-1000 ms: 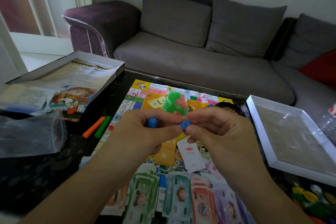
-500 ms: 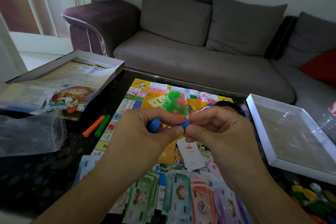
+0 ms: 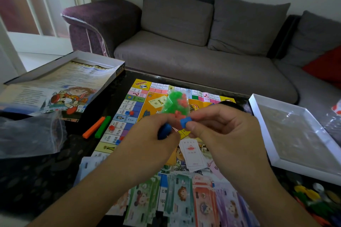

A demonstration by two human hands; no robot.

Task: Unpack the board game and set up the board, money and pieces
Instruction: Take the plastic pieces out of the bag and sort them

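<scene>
Above the game board (image 3: 140,97) on the dark table (image 3: 36,175), the left hand (image 3: 147,142) curls around a blue piece (image 3: 164,131) — mostly hidden — while the right hand (image 3: 221,131) pinches a blue block (image 3: 185,122) and a clear bag of green and red pieces (image 3: 174,103); paper money (image 3: 184,199) lies below, cut off.

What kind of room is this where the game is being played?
It looks like a living room at home. There is a grey sofa with big cushions, and a low dark table in front of it where the game board lies.
</scene>
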